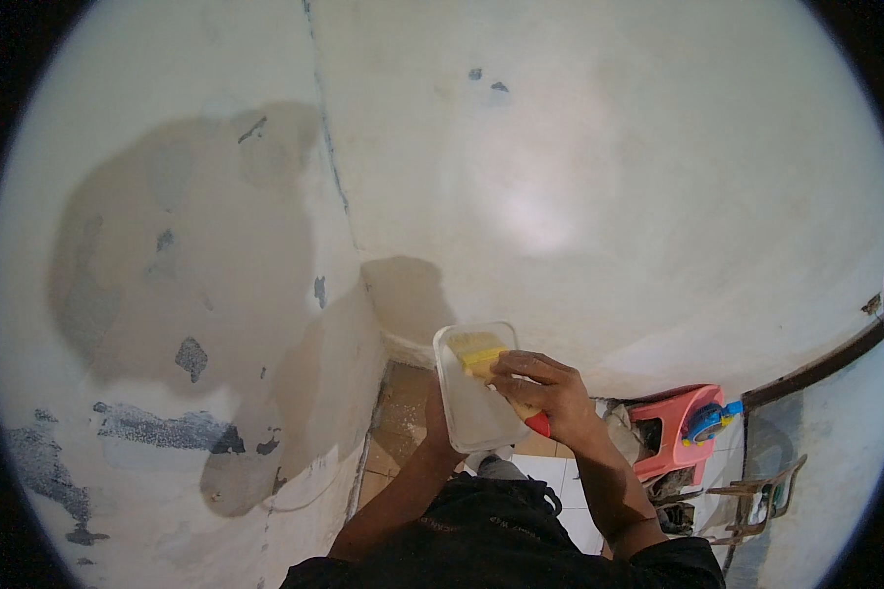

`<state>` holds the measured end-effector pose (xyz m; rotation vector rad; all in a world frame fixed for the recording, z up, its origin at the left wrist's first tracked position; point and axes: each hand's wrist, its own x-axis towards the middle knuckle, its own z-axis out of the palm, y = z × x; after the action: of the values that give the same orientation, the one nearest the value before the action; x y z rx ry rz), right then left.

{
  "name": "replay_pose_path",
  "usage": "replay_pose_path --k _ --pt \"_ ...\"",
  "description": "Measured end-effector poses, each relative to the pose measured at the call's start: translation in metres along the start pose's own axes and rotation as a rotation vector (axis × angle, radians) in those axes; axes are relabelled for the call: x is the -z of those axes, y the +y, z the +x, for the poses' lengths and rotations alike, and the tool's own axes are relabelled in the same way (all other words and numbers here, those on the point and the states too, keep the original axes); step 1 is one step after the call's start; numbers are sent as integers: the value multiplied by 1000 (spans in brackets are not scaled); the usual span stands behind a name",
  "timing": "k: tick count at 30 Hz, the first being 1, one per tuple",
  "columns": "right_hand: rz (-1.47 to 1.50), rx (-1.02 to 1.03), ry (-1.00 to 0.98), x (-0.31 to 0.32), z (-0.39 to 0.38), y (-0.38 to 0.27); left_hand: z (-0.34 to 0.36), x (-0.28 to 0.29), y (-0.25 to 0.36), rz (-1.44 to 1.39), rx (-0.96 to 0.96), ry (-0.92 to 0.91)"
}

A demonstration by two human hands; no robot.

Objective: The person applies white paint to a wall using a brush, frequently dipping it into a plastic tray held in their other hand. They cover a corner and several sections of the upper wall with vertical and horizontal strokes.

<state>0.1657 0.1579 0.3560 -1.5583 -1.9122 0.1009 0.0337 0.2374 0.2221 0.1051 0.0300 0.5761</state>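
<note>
A clear, rounded rectangular plastic tub (pixel 444 393) is held out in front of my body, with something whitish inside. My left hand (pixel 438 420) supports it from its left side and below; most of those fingers are hidden behind the tub. In my right hand (pixel 550 385) is a paintbrush (pixel 480 359) with pale bristles, a yellow band and a red handle end. The fingers close round its handle over the tub's right side. Its bristles point into the far end of the tub, apparently against the inner wall.
On the left, a whitish wall (pixel 147 334) has grey bare patches and my shadow on it. Another pale wall (pixel 638 216) meets it at a cracked corner. A pink plastic stool (pixel 692 432) with a blue object (pixel 705 422) and a brown chair (pixel 771 496) stand at the right.
</note>
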Motion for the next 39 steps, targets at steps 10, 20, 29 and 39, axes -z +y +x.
replay_pose_path --k 10,20,29,39 --pt "47 -115 170 -4 -5 4 0 -8 -3 157 -23 23" --pt "672 -671 380 -16 -18 2 6 2 -9 123 14 45" --pt "553 -778 285 -14 -20 -13 2 -12 -16 69 -22 46" --pt "500 -498 420 -11 -27 2 4 5 -20 40 21 30"
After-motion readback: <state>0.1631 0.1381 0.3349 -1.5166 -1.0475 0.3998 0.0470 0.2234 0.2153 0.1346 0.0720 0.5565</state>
